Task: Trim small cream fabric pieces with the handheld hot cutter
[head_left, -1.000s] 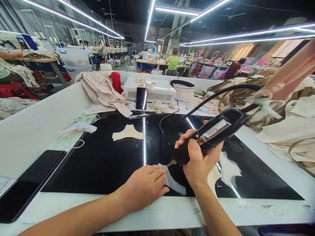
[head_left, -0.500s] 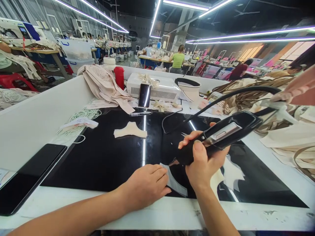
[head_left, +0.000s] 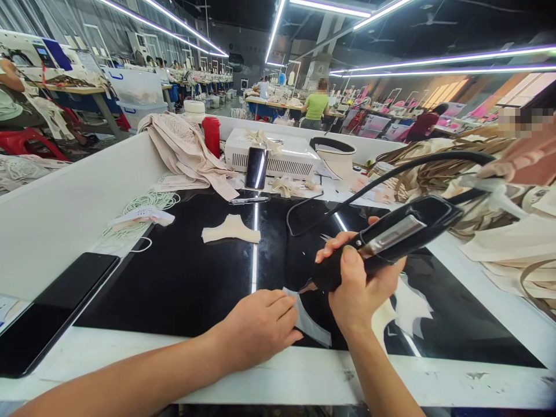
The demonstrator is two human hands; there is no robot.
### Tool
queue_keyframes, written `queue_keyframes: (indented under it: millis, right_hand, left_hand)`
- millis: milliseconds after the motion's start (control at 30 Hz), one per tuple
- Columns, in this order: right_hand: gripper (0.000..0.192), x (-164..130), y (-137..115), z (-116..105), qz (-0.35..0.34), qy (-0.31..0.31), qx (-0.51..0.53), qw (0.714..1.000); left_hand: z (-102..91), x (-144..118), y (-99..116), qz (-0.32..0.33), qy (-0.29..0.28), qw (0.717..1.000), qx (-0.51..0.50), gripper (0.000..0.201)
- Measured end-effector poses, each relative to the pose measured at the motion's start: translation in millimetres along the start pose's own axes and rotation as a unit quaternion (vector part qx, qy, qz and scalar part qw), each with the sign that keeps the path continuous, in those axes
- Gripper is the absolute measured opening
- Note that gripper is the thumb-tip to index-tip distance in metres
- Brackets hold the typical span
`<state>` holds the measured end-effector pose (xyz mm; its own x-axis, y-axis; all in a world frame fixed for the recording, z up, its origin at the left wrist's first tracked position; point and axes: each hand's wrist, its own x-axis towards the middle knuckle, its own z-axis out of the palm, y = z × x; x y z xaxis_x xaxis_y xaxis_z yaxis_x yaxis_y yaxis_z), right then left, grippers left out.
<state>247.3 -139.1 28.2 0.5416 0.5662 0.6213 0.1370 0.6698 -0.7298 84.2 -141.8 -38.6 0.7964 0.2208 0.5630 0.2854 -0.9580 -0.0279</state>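
Note:
My right hand [head_left: 362, 284] is wrapped round a black corded handheld tool [head_left: 391, 237] with a silver lever and a pointed, coppery tip. The tip meets the upper end of a curved, translucent white fabric piece [head_left: 310, 324], or hovers just over it; I cannot tell which. With its fingers bent and close together, my left hand [head_left: 264, 330] holds that piece down on the glossy black board [head_left: 174, 289], covering its left side. More white cut pieces [head_left: 410, 307] lie beside my right wrist, partly hidden by it. A cream fabric piece [head_left: 231, 229] rests farther back on the board.
A large phone [head_left: 56, 313] lies at the left edge, near pale elastic cord [head_left: 150, 201]. Behind the board are folded beige fabric [head_left: 186, 150], a red cup [head_left: 211, 137], a white vented box [head_left: 271, 153] and a small phone [head_left: 256, 168]. The tool's black cable [head_left: 391, 174] arches rightward towards fabric strips.
Hardly anything differs. Both hands, the tool and the white fabric piece keep their places; the whole view has shifted very slightly.

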Motion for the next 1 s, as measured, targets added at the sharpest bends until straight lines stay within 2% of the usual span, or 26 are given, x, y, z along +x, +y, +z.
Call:
queue_keyframes:
  millis: [133,400,633,1000]
  right_hand:
    - [0.035,1.4,-0.3,2.0,0.002,-0.003,0.011,1.0]
    - [0.041,-2.6,-0.2,7.3,0.007,-0.017,0.035,0.999]
    - [0.045,-3.7,2.3,8.1,0.013,-0.012,0.014,1.0]
    - [0.041,-5.1,3.0,17.1,0.02,-0.026,0.055,0.998]
  left_hand:
    - [0.0,-0.3,0.1,-0.002,-0.002,1.0,-0.001,0.029]
    - [-1.1,-0.9,-0.8,0.0,-0.003,1.0,0.002,0.029]
    - [0.3,-0.1,-0.3,0.008,0.016,1.0,0.003,0.033]
    - [-2.1,2.2,-1.3,0.009,0.032,0.999,0.01,0.036]
